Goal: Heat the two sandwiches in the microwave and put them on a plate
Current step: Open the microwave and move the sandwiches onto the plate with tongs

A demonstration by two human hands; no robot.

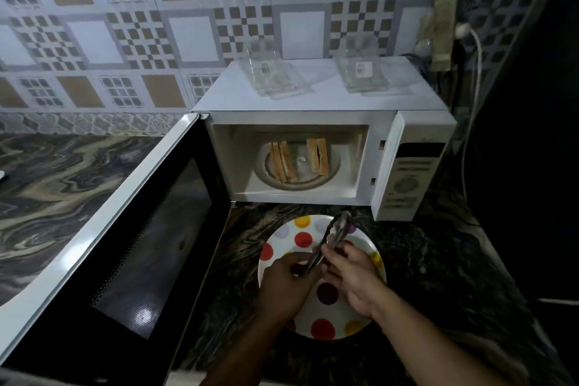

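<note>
Two sandwiches, the left one [283,161] and the right one [318,156], stand on edge on the glass turntable [300,180] inside the white microwave [322,100]. Its door [131,222] hangs wide open to the left. In front of it a polka-dot plate [326,320] lies on the counter with no food on it. Above the plate, metal tongs [329,240] point towards the microwave. My left hand [286,287] grips the tongs' lower end. My right hand [352,276] holds their middle with curled fingers.
Two clear plastic sandwich boxes [269,74] [365,72] sit open on top of the microwave. A white cable [473,72] runs down the wall at the right. The dark marbled counter [62,185] stretches left behind the open door.
</note>
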